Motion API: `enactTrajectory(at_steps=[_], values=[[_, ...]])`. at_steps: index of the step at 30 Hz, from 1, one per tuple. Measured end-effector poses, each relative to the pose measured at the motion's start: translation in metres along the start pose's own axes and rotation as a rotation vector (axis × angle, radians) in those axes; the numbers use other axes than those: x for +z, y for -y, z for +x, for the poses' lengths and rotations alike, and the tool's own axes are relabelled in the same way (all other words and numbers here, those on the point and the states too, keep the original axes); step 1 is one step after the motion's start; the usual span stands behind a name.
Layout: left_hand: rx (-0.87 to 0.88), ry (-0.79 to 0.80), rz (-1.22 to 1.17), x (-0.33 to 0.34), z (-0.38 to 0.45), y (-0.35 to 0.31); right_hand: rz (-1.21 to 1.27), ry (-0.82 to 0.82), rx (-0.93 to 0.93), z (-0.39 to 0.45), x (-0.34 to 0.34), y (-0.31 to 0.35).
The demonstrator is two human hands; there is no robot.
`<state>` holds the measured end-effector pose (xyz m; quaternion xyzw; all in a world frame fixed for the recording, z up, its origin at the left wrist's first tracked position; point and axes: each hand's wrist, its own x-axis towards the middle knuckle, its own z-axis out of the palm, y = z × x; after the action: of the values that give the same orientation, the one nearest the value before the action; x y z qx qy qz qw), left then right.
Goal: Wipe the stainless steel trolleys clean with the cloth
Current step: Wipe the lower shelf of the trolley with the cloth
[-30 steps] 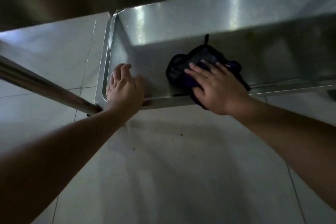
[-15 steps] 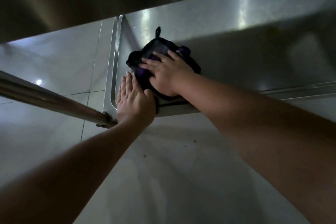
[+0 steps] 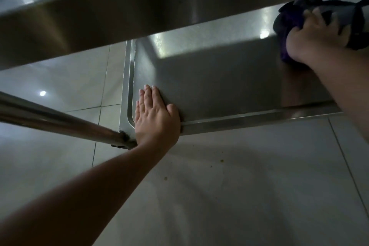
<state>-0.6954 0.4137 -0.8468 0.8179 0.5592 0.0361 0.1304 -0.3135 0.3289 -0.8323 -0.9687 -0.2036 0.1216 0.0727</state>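
The dark cloth (image 3: 289,16) is pressed onto the lower trolley shelf (image 3: 219,78), toward its far right part, and is gripped by the curled fingers of the right hand (image 3: 311,40). At the shelf's near left corner, the left hand (image 3: 155,118) is laid flat, fingers straight and together. Just left of that corner, a steel leg (image 3: 60,122) is seen; a tiled floor (image 3: 239,185) lies below the shelf.

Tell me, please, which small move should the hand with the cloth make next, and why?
Probably sweep the dark purple cloth back leftward. The right hand grips it bunched at the far right of the lower stainless steel trolley shelf, while the left hand rests flat on the near left corner, steadying it.
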Motion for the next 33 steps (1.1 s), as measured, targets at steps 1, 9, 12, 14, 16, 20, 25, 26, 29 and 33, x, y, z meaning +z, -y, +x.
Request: enactTrajectory(at_steps=[1,9,12,14,16,20,25,26,29,33], values=[[0.003,0.004,0.006,0.0,0.0,-0.001,0.015,0.007,0.003,-0.005,0.001,0.01],[-0.009,0.014,0.007,-0.001,0.0,-0.003,-0.07,0.143,-0.663,-0.156,0.049,0.111],[-0.022,0.013,-0.029,-0.003,0.001,-0.004,-0.079,0.23,-0.928,-0.2,0.058,0.104],[-0.015,0.024,-0.025,-0.005,0.0,-0.003,-0.13,0.248,-1.039,-0.208,0.056,0.083],[0.003,0.041,-0.018,-0.007,-0.001,-0.002,-0.187,0.23,-1.101,-0.199,0.048,0.056],[0.004,0.074,-0.028,-0.012,-0.001,-0.001,-0.237,0.146,-1.04,-0.163,0.022,-0.019],[-0.03,0.113,0.047,-0.016,0.0,-0.015,-0.259,0.119,-0.741,-0.109,-0.009,-0.116],[-0.003,0.119,0.06,-0.016,0.0,-0.022,-0.251,0.129,-0.704,-0.104,-0.012,-0.123],[0.164,0.12,0.076,-0.009,-0.006,-0.056,-0.211,0.123,-0.652,-0.106,-0.016,-0.123],[0.335,0.128,0.116,0.007,-0.014,-0.108,-0.16,0.124,-0.637,-0.114,-0.013,-0.109]])
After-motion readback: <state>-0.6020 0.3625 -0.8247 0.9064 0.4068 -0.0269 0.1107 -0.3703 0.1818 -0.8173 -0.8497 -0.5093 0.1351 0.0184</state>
